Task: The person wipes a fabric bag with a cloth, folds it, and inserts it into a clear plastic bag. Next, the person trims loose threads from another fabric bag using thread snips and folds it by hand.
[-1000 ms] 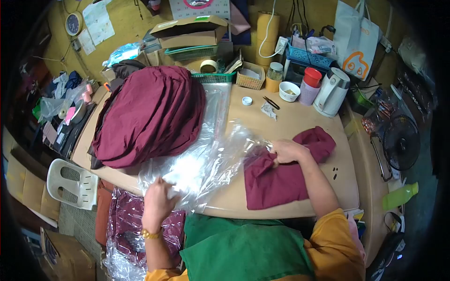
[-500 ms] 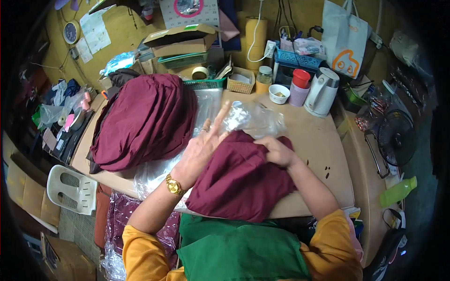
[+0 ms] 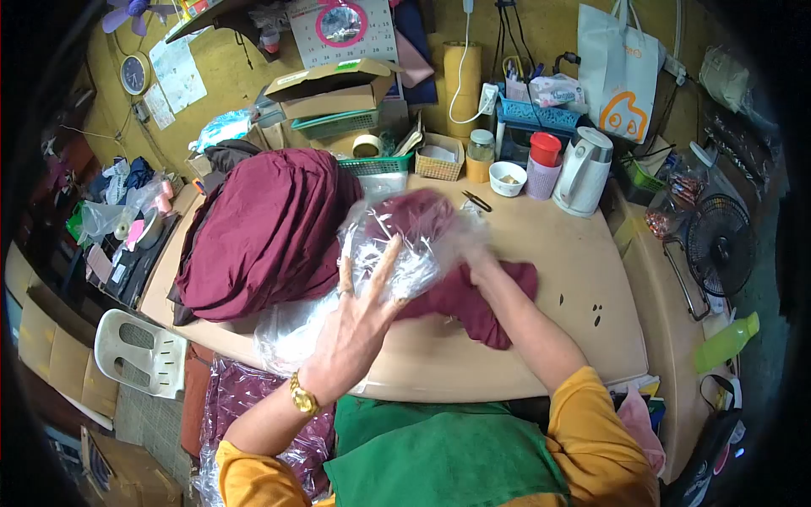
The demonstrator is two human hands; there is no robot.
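A maroon cloth [image 3: 494, 317] lies partly on the table, and its far part is inside a clear plastic bag [image 3: 384, 253]. My left hand [image 3: 363, 317] is against the near left side of the bag, its fingers spread. At the right side of the bag, my right hand [image 3: 473, 245] is blurred by motion and partly behind plastic; its fingers cannot be made out. More clear plastic [image 3: 291, 329] lies under and left of my left hand. A large maroon cloth pile [image 3: 262, 228] stands to the left.
Along the back are a green basket [image 3: 376, 165], a wicker basket [image 3: 439, 160], a jar [image 3: 480, 156], a white bowl [image 3: 508, 178], a lidded cup [image 3: 542, 169] and a white kettle [image 3: 583, 173]. Small black scissors [image 3: 477, 201] lie before the bowl. A white chair [image 3: 139, 351] is at left.
The cloth has gone from lying at the right, apart from the plastic, to partly inside the bag. My left hand has moved up and right from the table's front edge.
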